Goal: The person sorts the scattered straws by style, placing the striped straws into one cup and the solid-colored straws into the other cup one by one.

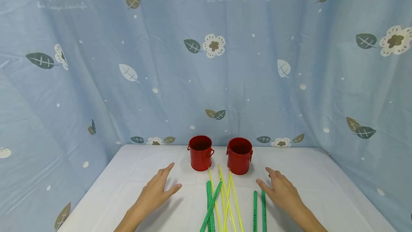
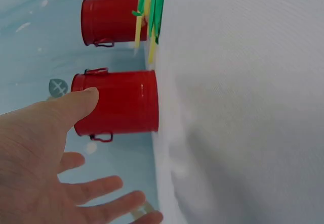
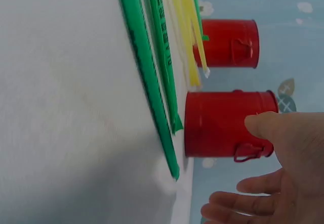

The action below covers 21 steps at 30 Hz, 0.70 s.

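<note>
Two small red buckets with side handles stand upright at the back of the table: a left bucket (image 1: 200,158) and a right bucket (image 1: 239,162). In front of them lie several thin yellow sticks (image 1: 236,201), crossing one another. Several green strips, apparently wrapped straws (image 1: 211,206), overlap on their left, and two more green strips (image 1: 255,210) lie to the right. My left hand (image 1: 156,191) hovers left of the sticks, fingers spread, holding nothing. On the other side my right hand (image 1: 284,193) hovers beside the two green strips, fingers relaxed and likewise holding nothing.
A white cloth (image 1: 106,189) covers the table. Behind and at both sides hangs a blue curtain (image 1: 244,92) printed with leaves and flowers, close behind the buckets. The near ends of the sticks run out of the head view's bottom edge.
</note>
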Each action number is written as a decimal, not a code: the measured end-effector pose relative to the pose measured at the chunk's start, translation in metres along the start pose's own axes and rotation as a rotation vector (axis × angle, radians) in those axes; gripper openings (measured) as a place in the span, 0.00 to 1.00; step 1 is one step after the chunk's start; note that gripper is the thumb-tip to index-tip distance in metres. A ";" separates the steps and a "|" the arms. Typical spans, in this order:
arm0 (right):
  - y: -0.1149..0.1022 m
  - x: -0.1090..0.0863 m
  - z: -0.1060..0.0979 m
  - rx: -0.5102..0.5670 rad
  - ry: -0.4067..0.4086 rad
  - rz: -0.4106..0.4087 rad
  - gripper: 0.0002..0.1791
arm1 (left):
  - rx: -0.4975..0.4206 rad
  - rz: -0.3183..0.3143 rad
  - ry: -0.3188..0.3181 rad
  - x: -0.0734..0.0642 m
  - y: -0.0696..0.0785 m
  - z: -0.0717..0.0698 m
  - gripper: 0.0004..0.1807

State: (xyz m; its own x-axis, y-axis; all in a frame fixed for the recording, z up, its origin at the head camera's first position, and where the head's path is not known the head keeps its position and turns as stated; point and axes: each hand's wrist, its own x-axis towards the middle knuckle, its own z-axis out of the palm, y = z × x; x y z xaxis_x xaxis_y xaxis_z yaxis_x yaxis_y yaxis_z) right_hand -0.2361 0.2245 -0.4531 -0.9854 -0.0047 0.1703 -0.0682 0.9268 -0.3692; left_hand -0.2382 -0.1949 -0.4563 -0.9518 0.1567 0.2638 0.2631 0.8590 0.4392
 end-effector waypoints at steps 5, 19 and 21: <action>-0.010 0.003 0.004 0.005 -0.012 0.009 0.40 | -0.048 -0.008 0.004 0.009 0.004 0.004 0.43; -0.037 0.007 0.014 0.116 -0.081 -0.002 0.37 | -0.304 -0.011 0.026 0.048 0.013 0.016 0.42; -0.040 0.006 0.016 0.141 -0.096 0.004 0.37 | -0.334 0.000 0.033 0.050 0.013 0.018 0.42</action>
State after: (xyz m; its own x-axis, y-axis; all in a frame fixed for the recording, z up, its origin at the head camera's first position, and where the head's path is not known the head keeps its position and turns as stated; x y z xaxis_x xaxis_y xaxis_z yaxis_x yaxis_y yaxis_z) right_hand -0.2421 0.1814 -0.4518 -0.9957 -0.0432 0.0824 -0.0785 0.8652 -0.4952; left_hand -0.2854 -0.1671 -0.4529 -0.9475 0.1360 0.2895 0.3058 0.6509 0.6948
